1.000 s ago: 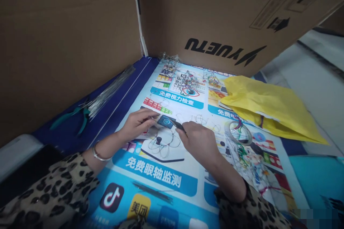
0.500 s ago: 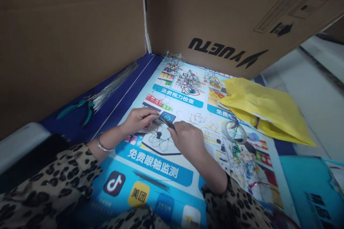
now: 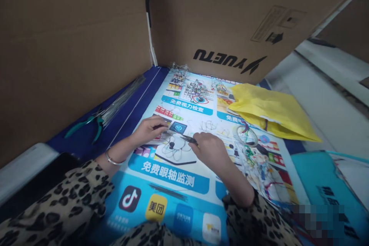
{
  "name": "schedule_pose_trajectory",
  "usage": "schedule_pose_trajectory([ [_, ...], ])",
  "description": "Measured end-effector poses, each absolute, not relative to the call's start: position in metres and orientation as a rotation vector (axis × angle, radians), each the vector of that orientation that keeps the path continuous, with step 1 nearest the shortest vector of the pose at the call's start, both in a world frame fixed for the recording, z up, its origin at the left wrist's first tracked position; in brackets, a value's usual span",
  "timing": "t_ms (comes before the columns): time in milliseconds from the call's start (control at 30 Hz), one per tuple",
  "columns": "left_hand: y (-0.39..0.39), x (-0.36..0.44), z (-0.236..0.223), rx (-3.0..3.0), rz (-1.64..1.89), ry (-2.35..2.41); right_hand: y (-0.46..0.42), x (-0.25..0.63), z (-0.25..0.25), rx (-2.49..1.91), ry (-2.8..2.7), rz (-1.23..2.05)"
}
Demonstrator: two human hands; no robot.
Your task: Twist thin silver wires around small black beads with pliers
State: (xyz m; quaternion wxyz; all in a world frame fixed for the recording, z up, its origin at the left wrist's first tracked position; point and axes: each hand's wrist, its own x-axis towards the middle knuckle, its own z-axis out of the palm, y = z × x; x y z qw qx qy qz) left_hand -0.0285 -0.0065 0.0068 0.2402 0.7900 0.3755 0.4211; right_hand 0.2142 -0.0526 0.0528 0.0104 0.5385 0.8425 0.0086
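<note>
My left hand (image 3: 150, 128) lies on a printed blue-and-white poster (image 3: 170, 184) with its fingers pinched on a thin wire. My right hand (image 3: 211, 150) is closed round a small dark tool (image 3: 188, 139) whose tip points left at a wire flower of thin loops (image 3: 175, 149) lying between the two hands. A silver bangle (image 3: 111, 159) sits on my left wrist. Both sleeves are leopard print.
Cardboard walls (image 3: 72, 38) close off the back and left. Teal-handled pliers (image 3: 92, 125) and a bundle of straight wires (image 3: 123, 94) lie at the left. A yellow bag (image 3: 271, 109), a tape roll (image 3: 246, 134) and tangled coloured wires (image 3: 259, 165) lie at the right.
The view has shifted a little. My right hand has drawn slightly towards me and its tool tip now points at the wire loops; my left hand stays pinched in place.
</note>
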Motion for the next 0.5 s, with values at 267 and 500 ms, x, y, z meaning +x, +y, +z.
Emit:
schedule_pose_trajectory([
  [267,-0.012,-0.03,0.012,2.443,0.868,0.998,-0.052,0.202,0.048,1.397,2.851,0.443],
  [500,-0.013,-0.029,0.012,2.468,0.858,1.014,-0.049,0.201,0.046,1.132,2.963,0.599],
])
